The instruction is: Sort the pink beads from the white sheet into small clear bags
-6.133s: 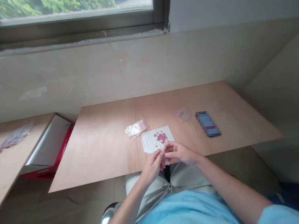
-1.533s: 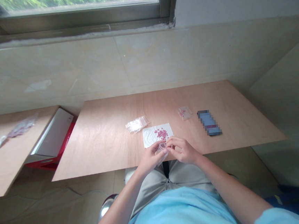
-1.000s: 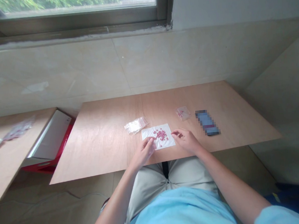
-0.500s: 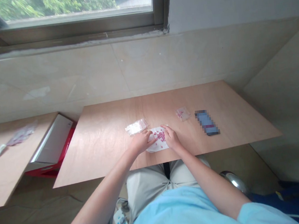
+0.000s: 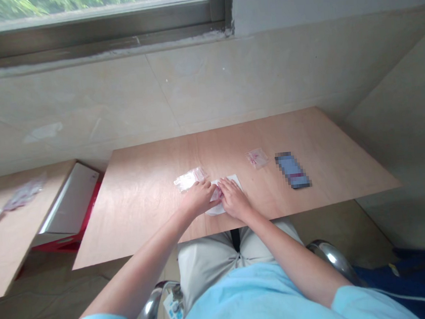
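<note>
My left hand (image 5: 199, 199) and my right hand (image 5: 234, 199) press on a white paper sheet (image 5: 232, 180) from either side, their fingertips almost meeting. The sheet is bunched or folded up between them. Pink beads (image 5: 218, 192) show only as a small patch between my hands, and the rest are hidden. Just beyond my left hand lies a clear plastic bag (image 5: 189, 179). Farther right are a small clear bag with pink beads (image 5: 257, 158) and a pixel-blurred phone (image 5: 293, 170).
Everything lies on a plywood table top (image 5: 269, 129), whose near edge runs just in front of my hands. To the left stand a lower wooden board (image 5: 26, 205) with a bag on it and a white-and-red box (image 5: 69, 199). Chrome chair arms (image 5: 330, 256) flank my lap.
My hands have moved together onto the paper, and my arms reach farther forward. The sheet is now bunched over the beads, which showed as an open pile a second ago.
</note>
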Tool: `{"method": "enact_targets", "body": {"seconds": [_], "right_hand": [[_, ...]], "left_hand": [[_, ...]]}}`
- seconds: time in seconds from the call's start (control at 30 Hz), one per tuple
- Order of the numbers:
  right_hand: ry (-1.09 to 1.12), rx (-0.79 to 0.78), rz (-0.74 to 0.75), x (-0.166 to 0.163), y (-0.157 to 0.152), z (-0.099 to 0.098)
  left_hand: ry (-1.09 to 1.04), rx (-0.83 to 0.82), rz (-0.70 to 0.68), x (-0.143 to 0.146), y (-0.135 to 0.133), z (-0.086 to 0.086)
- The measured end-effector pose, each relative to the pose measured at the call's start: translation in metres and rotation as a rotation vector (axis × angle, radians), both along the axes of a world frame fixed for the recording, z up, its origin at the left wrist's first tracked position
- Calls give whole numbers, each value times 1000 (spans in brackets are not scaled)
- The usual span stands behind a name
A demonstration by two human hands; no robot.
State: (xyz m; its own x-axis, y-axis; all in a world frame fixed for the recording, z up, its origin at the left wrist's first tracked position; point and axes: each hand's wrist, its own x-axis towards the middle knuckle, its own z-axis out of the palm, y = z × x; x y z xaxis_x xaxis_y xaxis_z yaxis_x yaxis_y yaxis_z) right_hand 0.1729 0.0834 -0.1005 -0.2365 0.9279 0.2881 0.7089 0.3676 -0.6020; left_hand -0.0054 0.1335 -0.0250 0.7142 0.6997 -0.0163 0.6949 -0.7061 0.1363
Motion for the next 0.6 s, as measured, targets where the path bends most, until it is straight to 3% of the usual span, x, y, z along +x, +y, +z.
{"method": "enact_targets", "body": {"seconds": [0.4,0.6], "right_hand": [[-17,3,-13,-1,0,2],[23,8,-14,0,0,4]], "left_hand": [[-109,-26,-4,-7,-4,1],[-422,-352,272,-28,4,-5]]}}
